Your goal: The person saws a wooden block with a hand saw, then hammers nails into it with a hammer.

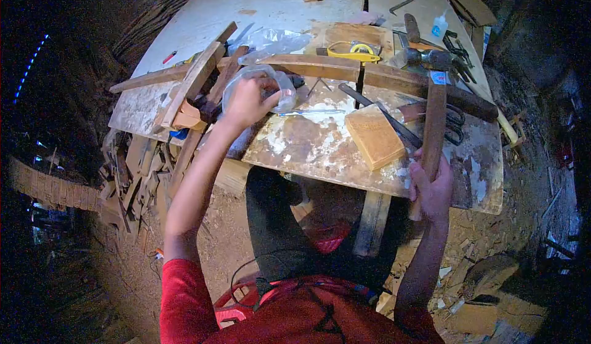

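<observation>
My left hand (pixel 248 102) reaches into a round, clear plastic tub (pixel 285 95) at the table's near left. Its fingers are curled together inside the rim, and whatever they pinch is hidden. My right hand (pixel 433 187) is wrapped round the wooden handle of a hammer (pixel 436 113), whose dark metal head points away from me over the table. Between my hands lies a wooden block (pixel 374 136), with a long dark metal tool (pixel 394 122), perhaps a file, beside it. A thin blue pen-like stick (pixel 313 112) lies to the right of the tub.
Long wooden bars (pixel 314 67) cross the worn table (pixel 295 144), and more lean at its left edge. Farther back are a yellow tape measure (pixel 357 51), a small glue bottle (pixel 439 27) and a plastic bag (pixel 274 41). Scissors (pixel 454 122) lie at the right. Scrap wood (pixel 144 165) is heaped below.
</observation>
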Action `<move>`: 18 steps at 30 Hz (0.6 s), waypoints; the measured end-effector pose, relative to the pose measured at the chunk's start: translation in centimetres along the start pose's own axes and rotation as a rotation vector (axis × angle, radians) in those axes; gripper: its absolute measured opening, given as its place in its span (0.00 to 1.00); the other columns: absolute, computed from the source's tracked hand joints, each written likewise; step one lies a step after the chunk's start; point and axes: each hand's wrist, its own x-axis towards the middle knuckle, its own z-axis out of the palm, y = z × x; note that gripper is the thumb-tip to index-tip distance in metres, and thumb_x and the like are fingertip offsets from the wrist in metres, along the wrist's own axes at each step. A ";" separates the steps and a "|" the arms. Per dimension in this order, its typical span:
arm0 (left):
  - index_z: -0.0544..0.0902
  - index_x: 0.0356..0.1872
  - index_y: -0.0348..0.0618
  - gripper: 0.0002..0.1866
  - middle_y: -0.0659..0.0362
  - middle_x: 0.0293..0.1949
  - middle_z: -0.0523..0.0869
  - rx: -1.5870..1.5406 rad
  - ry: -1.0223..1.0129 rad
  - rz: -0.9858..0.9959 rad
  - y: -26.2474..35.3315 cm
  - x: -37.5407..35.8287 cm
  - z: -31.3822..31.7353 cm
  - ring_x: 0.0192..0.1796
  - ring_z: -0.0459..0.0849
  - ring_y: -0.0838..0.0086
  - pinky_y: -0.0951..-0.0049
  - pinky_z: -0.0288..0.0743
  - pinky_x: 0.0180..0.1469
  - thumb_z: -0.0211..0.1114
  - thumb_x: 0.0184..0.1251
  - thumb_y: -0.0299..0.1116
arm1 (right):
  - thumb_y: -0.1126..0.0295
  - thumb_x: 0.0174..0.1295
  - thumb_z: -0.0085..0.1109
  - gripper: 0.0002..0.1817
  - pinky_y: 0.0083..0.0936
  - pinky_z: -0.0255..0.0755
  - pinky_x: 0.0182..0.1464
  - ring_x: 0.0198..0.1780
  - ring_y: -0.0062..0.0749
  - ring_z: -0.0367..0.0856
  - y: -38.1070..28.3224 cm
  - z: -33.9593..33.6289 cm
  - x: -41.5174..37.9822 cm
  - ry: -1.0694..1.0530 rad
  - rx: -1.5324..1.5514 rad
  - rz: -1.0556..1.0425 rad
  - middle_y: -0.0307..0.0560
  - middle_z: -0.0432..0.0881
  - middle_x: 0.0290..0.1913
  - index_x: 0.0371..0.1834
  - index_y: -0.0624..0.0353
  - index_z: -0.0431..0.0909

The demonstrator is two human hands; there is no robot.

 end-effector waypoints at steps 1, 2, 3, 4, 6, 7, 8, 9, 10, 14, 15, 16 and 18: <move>0.87 0.38 0.37 0.14 0.43 0.37 0.86 0.023 -0.003 -0.001 -0.4 0.1 0.4 0.42 0.85 0.48 0.56 0.79 0.46 0.72 0.54 0.37 | 0.69 0.62 0.66 0.18 0.22 0.66 0.17 0.16 0.20 0.71 -0.1 0.0 0.0 -0.013 0.010 0.009 0.37 0.76 0.25 0.52 0.58 0.73; 0.87 0.38 0.36 0.14 0.43 0.37 0.86 0.045 -0.008 -0.001 -0.9 0.1 0.7 0.42 0.85 0.47 0.56 0.79 0.47 0.71 0.54 0.34 | 0.69 0.62 0.66 0.18 0.22 0.66 0.17 0.16 0.20 0.71 -0.1 -0.1 0.0 -0.012 -0.014 0.021 0.37 0.76 0.24 0.52 0.58 0.73; 0.86 0.38 0.36 0.13 0.42 0.37 0.86 0.089 -0.033 0.026 -1.4 0.1 1.0 0.43 0.85 0.47 0.55 0.79 0.47 0.71 0.52 0.32 | 0.69 0.62 0.66 0.18 0.22 0.66 0.17 0.16 0.20 0.71 -0.2 -0.1 0.0 -0.011 -0.037 0.034 0.37 0.76 0.24 0.52 0.58 0.73; 0.86 0.37 0.35 0.13 0.41 0.37 0.85 0.133 -0.058 0.052 -1.9 0.1 1.1 0.43 0.85 0.46 0.54 0.79 0.47 0.70 0.50 0.30 | 0.68 0.62 0.66 0.18 0.22 0.66 0.18 0.16 0.20 0.71 -0.3 -0.1 0.1 -0.011 -0.059 0.045 0.37 0.76 0.24 0.52 0.57 0.73; 0.85 0.35 0.35 0.12 0.40 0.36 0.85 0.167 -0.102 0.075 -2.4 0.1 1.5 0.43 0.84 0.45 0.52 0.79 0.47 0.69 0.48 0.27 | 0.68 0.62 0.66 0.18 0.22 0.66 0.18 0.16 0.20 0.71 -0.2 -0.2 0.1 -0.013 -0.056 0.040 0.37 0.76 0.24 0.52 0.58 0.73; 0.84 0.35 0.35 0.11 0.40 0.36 0.85 0.157 -0.120 0.073 -2.6 0.1 1.6 0.43 0.84 0.44 0.51 0.79 0.47 0.69 0.47 0.26 | 0.68 0.61 0.66 0.18 0.22 0.66 0.18 0.16 0.20 0.71 -0.1 -0.2 0.0 -0.015 -0.054 0.038 0.37 0.76 0.24 0.52 0.58 0.73; 0.84 0.34 0.35 0.11 0.39 0.35 0.85 0.147 -0.137 0.070 -2.7 0.1 1.6 0.43 0.84 0.44 0.51 0.79 0.47 0.68 0.46 0.26 | 0.68 0.61 0.66 0.18 0.22 0.66 0.18 0.16 0.20 0.71 -0.2 -0.1 0.0 -0.013 -0.046 0.041 0.37 0.76 0.24 0.52 0.58 0.73; 0.84 0.33 0.35 0.11 0.39 0.35 0.85 0.183 -0.178 0.046 -2.2 0.2 1.3 0.42 0.84 0.44 0.51 0.79 0.46 0.68 0.46 0.26 | 0.68 0.61 0.66 0.18 0.22 0.66 0.18 0.16 0.20 0.71 -0.3 0.0 0.0 -0.010 -0.039 0.043 0.37 0.76 0.24 0.52 0.58 0.73; 0.83 0.33 0.35 0.11 0.39 0.34 0.85 0.220 -0.219 0.023 -1.5 0.4 0.8 0.42 0.84 0.43 0.51 0.79 0.46 0.67 0.46 0.26 | 0.68 0.62 0.66 0.18 0.22 0.66 0.18 0.16 0.20 0.71 -0.4 0.0 0.0 -0.008 -0.032 0.044 0.37 0.75 0.24 0.52 0.58 0.73; 0.82 0.33 0.34 0.11 0.40 0.33 0.84 0.156 -0.168 0.098 -1.5 0.7 1.1 0.40 0.84 0.43 0.50 0.79 0.44 0.67 0.47 0.27 | 0.69 0.62 0.66 0.18 0.21 0.66 0.18 0.16 0.20 0.71 -0.1 -0.2 0.2 -0.020 -0.035 0.013 0.36 0.75 0.24 0.52 0.59 0.73; 0.82 0.33 0.34 0.11 0.40 0.33 0.84 0.176 -0.201 0.083 -1.3 0.7 1.0 0.40 0.84 0.43 0.50 0.79 0.44 0.67 0.47 0.27 | 0.69 0.62 0.66 0.17 0.21 0.66 0.18 0.16 0.20 0.71 -0.3 -0.1 0.1 -0.017 -0.031 0.014 0.36 0.75 0.24 0.52 0.59 0.73; 0.82 0.33 0.34 0.11 0.40 0.33 0.84 0.197 -0.234 0.068 -1.0 0.8 0.8 0.40 0.84 0.43 0.50 0.79 0.44 0.67 0.47 0.28 | 0.69 0.62 0.65 0.17 0.21 0.66 0.18 0.16 0.20 0.71 -0.5 0.0 0.0 -0.014 -0.026 0.014 0.37 0.75 0.24 0.51 0.59 0.73; 0.81 0.33 0.35 0.11 0.40 0.33 0.85 0.214 -0.270 0.069 -0.6 0.9 0.5 0.40 0.84 0.43 0.50 0.79 0.44 0.67 0.48 0.29 | 0.70 0.62 0.65 0.16 0.21 0.65 0.18 0.16 0.20 0.70 -0.5 0.2 -0.1 0.002 -0.023 0.011 0.37 0.75 0.24 0.51 0.59 0.73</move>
